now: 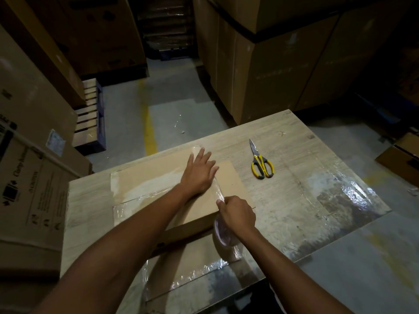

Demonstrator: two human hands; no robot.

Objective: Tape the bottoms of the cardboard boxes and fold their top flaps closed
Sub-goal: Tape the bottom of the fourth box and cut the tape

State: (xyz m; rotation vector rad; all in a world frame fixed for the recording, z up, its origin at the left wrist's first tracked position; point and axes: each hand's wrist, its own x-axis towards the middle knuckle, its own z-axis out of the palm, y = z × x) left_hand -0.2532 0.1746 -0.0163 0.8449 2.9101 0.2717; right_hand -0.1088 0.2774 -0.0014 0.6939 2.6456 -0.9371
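Head view: left hand [199, 172], fingers spread, presses the cardboard box [172, 191] mid-bench [317, 177]; right hand [238, 214] grips the tape roll [223, 234] at its near edge.

Warehouse, no question: dim and stacked high. Tall brown cartons [283, 64] wall off the back and the right, and a printed carton [34, 177] with handling marks crowds in on the left. The floor [186, 87] is bare concrete, with a yellow line [148, 125] painted down the aisle. A slatted pallet [89, 114] sits by the left stack. Up front there's a wood-grain table [306, 200] set up for packing, with a box [158, 177], tape roll [223, 232] and scissors [261, 163].
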